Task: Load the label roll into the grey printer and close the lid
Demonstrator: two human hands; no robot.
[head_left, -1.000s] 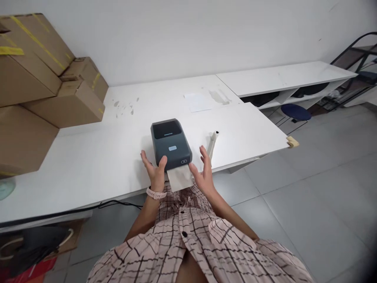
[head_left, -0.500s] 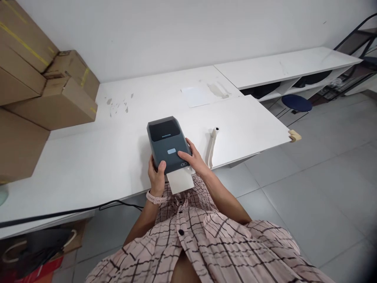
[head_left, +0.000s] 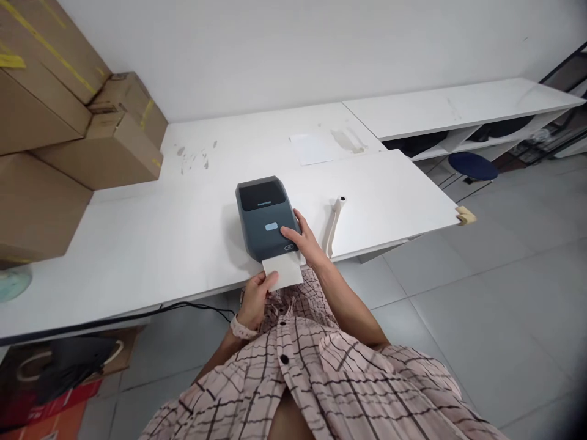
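A dark grey label printer [head_left: 263,217] with a black window and a pale button sits near the table's front edge. From its front slot a white paper label strip [head_left: 288,270] sticks out past the edge. My left hand [head_left: 257,297], below the printer, pinches the strip's left corner between thumb and fingers. With the thumb on top and the fingers along its right side, my right hand [head_left: 306,241] grips the printer. Just to the right, a small roll of white paper [head_left: 340,201] lies with its tail unrolled toward the front edge.
Cardboard boxes [head_left: 123,150] are stacked at the left. A paper sheet [head_left: 310,150] lies at the back of the white table [head_left: 192,232]. Yellowish padding [head_left: 466,215] covers the right corner. A blue stool [head_left: 472,165] stands beyond it. Black cables [head_left: 137,316] run along the front edge.
My left hand has let go of the printer's left side and moved down to take hold of the paper strip. My right hand stays on the printer. The view has shifted slightly.
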